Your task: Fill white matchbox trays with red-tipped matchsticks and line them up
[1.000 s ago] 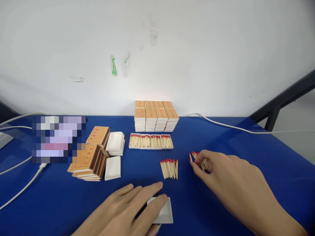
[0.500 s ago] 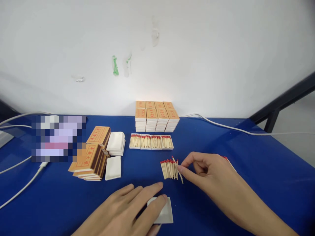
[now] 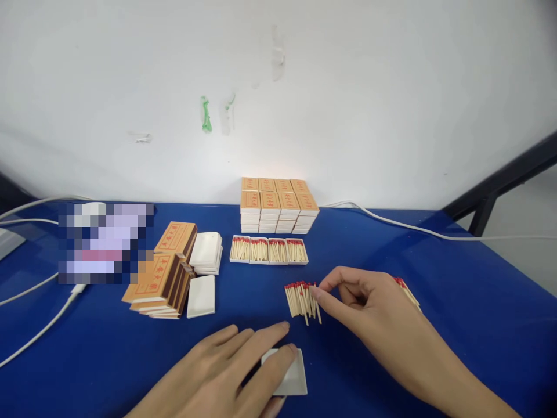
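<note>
The loose matches [image 3: 301, 300] lie mid-table, filled trays [image 3: 268, 250] at their eleven o'clock, stacked boxes [image 3: 279, 205] behind those. Sleeves [image 3: 163, 273] and empty trays [image 3: 204, 267] sit at nine o'clock. More matches [image 3: 408, 292], partly hidden, lie at three o'clock.

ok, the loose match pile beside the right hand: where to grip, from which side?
Pinch the match pile across its bare wooden stems at the near end, coming from the right where the right hand is. The sticks lie flat and roughly parallel, red heads pointing away, so a sideways squeeze should gather them.

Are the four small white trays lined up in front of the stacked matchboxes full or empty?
Full: each of the four small white trays holds red-tipped wooden matches packed side by side, red heads toward the stacked orange matchboxes.
</note>
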Demonstrator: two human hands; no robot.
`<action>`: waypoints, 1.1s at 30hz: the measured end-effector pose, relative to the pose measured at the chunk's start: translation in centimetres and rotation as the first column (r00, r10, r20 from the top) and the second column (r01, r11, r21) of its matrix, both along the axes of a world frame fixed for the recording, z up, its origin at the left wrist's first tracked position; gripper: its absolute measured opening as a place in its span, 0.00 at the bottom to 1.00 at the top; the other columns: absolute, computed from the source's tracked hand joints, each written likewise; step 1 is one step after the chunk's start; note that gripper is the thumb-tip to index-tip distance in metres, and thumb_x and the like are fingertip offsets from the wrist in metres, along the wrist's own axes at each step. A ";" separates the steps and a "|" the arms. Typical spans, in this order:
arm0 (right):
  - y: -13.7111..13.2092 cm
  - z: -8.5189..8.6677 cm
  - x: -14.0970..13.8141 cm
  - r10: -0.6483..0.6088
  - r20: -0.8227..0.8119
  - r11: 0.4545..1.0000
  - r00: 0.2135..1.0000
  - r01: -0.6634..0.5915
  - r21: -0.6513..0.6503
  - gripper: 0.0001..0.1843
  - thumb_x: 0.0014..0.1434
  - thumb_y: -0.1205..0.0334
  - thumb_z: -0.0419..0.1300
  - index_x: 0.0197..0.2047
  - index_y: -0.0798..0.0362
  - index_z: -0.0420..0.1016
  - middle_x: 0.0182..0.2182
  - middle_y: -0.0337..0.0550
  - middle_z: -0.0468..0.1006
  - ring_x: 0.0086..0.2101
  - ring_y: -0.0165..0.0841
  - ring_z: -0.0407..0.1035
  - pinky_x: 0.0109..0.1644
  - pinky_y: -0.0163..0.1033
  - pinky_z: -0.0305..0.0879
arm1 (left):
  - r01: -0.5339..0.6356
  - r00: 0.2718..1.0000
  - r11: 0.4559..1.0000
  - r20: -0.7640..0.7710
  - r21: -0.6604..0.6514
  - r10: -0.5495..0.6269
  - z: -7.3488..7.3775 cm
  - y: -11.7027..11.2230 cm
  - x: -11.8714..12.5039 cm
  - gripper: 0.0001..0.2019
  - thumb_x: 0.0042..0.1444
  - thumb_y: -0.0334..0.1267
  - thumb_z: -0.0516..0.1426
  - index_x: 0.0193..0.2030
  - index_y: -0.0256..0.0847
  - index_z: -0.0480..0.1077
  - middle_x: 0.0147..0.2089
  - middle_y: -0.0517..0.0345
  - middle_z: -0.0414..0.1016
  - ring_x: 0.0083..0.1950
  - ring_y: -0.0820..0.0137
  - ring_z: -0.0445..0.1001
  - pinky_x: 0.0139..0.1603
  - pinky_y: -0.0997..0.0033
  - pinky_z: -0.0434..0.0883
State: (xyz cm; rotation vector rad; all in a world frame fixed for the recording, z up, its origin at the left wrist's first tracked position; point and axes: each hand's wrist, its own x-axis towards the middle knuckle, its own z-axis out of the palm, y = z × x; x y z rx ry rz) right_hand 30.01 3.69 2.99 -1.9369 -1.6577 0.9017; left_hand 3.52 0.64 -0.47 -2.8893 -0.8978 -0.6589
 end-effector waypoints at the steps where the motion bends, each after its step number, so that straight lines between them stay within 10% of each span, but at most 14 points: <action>1: 0.1 0.0 -0.1 -0.011 -0.001 1.000 1.000 0.011 0.017 0.25 0.66 0.35 0.63 0.32 0.48 0.78 0.21 0.30 0.53 0.25 0.30 0.50 0.27 0.39 0.46 | 0.000 1.000 1.000 -0.007 -0.009 0.000 0.0 0.1 0.0 0.22 0.84 0.35 0.40 0.67 0.46 0.74 0.67 0.62 0.83 0.54 0.66 0.89 0.55 0.60 0.85; 11: -0.1 -0.1 -0.1 -0.055 0.129 0.986 0.990 0.033 0.165 0.25 0.69 0.35 0.61 0.33 0.47 0.77 0.20 0.30 0.55 0.23 0.30 0.53 0.27 0.39 0.51 | 0.013 1.000 0.998 -0.007 -0.064 -0.014 0.0 0.0 -0.1 0.20 0.82 0.34 0.45 0.70 0.46 0.72 0.70 0.59 0.80 0.56 0.62 0.89 0.57 0.56 0.85; 18: -0.1 0.2 0.9 0.276 0.124 0.960 0.953 -0.280 0.016 0.23 0.62 0.45 0.74 0.52 0.42 0.72 0.27 0.27 0.63 0.27 0.31 0.60 0.30 0.36 0.57 | 0.018 1.000 0.999 -0.002 -0.051 -0.018 -0.4 0.1 0.0 0.21 0.81 0.33 0.45 0.68 0.46 0.74 0.68 0.59 0.82 0.54 0.62 0.89 0.54 0.56 0.86; 33: 0.0 -0.4 0.7 0.273 0.224 0.946 0.936 -0.303 0.112 0.15 0.69 0.47 0.70 0.48 0.43 0.71 0.24 0.25 0.62 0.23 0.29 0.60 0.28 0.36 0.55 | 0.012 1.000 0.999 -0.003 -0.046 -0.013 -0.1 0.3 0.0 0.20 0.81 0.33 0.45 0.69 0.44 0.73 0.69 0.58 0.81 0.55 0.62 0.89 0.56 0.58 0.85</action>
